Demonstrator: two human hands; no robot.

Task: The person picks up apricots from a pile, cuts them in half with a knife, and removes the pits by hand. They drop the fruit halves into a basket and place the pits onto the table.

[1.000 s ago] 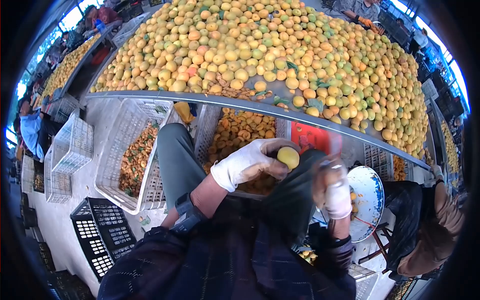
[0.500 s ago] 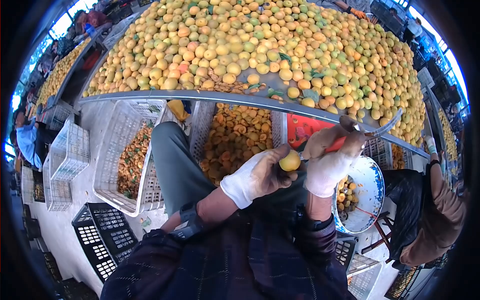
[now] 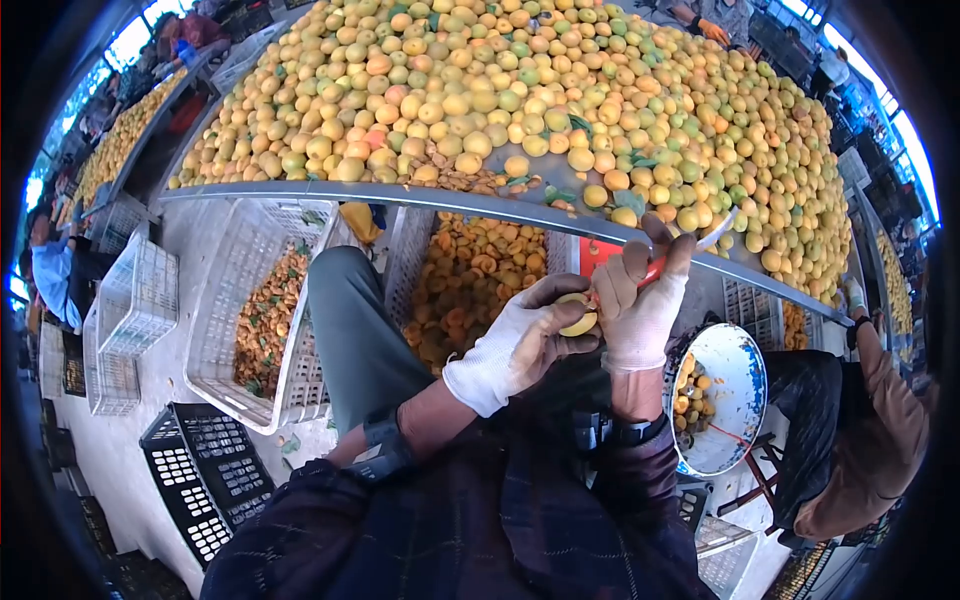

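My left hand (image 3: 520, 345), in a white glove with darkened fingertips, is closed round a yellow-green fruit (image 3: 578, 315). Close against it on the right, my gloved right hand (image 3: 643, 300) grips a red-handled knife (image 3: 717, 232), whose pale curved end points up and to the right. The fingers of my right hand touch or nearly touch the fruit; the exact contact is hidden. Both hands are above my lap, in front of a crate of halved fruit (image 3: 475, 275). Beyond the metal table edge (image 3: 450, 197) lies a large heap of whole fruit (image 3: 520, 90).
A pale crate with fruit scraps (image 3: 270, 320) stands left of my knee, a black crate (image 3: 207, 475) below it. At right are a white-blue bucket (image 3: 735, 390) holding fruit pieces and a seated person (image 3: 870, 430). A red container (image 3: 597, 255) sits under the table edge.
My right hand, blurred and lower a second ago, has come up beside the fruit with the knife. Over the last half second the knife's curved end has shifted left, and the fruit has turned in my left hand.
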